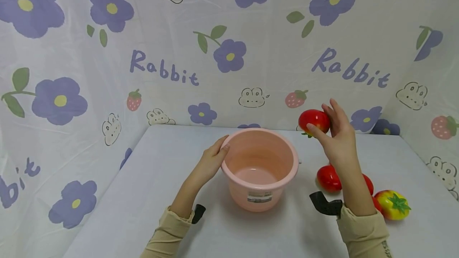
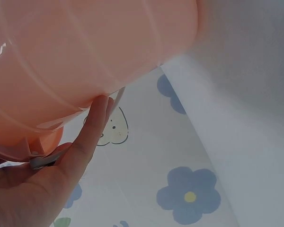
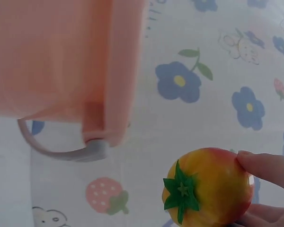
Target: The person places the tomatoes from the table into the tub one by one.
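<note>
A pink plastic bucket (image 1: 258, 200) stands upright on the white table, its inside bare in the head view. My left hand (image 1: 211, 160) grips the bucket's left rim, thumb on top and fingers down the outer wall, as the left wrist view also shows. Up to the right of the bucket, my right hand (image 1: 338, 134) pinches a red and yellow toy tomato (image 3: 208, 187) between thumb and fingers. Its green leafy top points downward in the head view. Below the right forearm lie more tomatoes: a red one (image 1: 328, 178) and a yellow-red one (image 1: 394, 205), others partly hidden by the arm.
The white table (image 1: 150, 206) runs back to a fabric backdrop (image 1: 222, 7) printed with flowers, rabbits and strawberries. A grey-ended bucket handle (image 3: 61, 153) hangs at the bucket's side. Black camera mounts (image 1: 326, 204) stick out from the wrists.
</note>
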`<state>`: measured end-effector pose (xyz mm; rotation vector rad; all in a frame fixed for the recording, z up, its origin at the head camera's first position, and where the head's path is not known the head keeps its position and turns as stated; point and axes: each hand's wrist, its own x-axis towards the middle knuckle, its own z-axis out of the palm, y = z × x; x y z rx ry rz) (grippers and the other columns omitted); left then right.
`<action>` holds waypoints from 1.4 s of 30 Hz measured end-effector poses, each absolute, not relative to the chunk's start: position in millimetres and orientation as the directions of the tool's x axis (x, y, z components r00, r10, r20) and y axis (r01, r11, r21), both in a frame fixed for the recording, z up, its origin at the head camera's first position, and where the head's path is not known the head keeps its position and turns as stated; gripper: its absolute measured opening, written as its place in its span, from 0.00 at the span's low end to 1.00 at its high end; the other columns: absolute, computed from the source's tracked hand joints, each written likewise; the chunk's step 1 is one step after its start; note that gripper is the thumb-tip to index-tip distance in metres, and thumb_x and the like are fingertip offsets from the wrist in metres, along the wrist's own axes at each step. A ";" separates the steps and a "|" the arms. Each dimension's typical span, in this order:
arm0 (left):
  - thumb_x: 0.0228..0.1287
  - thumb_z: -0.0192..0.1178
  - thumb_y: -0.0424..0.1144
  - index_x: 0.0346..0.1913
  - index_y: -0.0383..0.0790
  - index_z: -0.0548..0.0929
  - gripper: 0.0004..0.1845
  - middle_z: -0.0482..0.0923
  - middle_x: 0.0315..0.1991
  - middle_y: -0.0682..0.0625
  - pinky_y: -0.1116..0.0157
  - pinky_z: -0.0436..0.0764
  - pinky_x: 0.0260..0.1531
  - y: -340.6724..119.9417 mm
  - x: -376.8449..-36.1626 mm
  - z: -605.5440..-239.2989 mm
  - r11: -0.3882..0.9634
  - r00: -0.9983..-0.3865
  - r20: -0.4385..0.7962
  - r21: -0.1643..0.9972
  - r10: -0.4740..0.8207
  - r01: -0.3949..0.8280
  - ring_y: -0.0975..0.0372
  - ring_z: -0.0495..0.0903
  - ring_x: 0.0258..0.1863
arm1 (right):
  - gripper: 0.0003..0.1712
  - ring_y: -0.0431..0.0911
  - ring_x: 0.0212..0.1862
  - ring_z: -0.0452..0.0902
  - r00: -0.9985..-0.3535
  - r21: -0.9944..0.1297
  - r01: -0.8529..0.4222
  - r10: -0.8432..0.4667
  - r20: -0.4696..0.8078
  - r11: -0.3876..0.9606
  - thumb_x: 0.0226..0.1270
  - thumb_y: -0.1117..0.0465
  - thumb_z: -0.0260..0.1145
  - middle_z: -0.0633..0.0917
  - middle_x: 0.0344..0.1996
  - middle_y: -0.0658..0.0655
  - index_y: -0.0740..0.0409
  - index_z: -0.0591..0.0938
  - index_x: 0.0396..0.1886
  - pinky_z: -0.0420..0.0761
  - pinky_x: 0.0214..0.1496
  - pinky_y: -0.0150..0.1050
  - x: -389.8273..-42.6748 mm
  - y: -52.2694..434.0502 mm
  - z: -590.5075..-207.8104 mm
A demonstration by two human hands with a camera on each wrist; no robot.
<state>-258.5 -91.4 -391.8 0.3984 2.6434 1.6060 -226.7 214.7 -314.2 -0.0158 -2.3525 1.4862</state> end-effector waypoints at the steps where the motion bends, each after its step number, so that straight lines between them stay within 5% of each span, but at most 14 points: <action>1: 0.76 0.45 0.50 0.74 0.47 0.63 0.28 0.64 0.73 0.45 0.46 0.64 0.72 -91.5 -258.7 -392.0 0.438 -0.965 0.121 0.873 0.231 0.214 0.51 0.62 0.74 | 0.51 0.49 0.79 0.50 -0.933 -0.871 -0.187 0.196 0.303 0.453 0.66 0.56 0.67 0.60 0.77 0.50 0.37 0.46 0.79 0.60 0.75 0.48 -225.5 213.6 -312.3; 42: 0.76 0.44 0.51 0.75 0.48 0.61 0.28 0.63 0.74 0.45 0.45 0.64 0.71 -90.5 -258.3 -391.6 0.462 -0.970 0.097 0.866 0.224 0.193 0.50 0.61 0.74 | 0.47 0.43 0.76 0.60 -0.876 -0.835 -0.434 0.058 0.479 0.338 0.63 0.62 0.69 0.68 0.73 0.50 0.45 0.55 0.78 0.66 0.73 0.41 -227.4 148.4 -270.3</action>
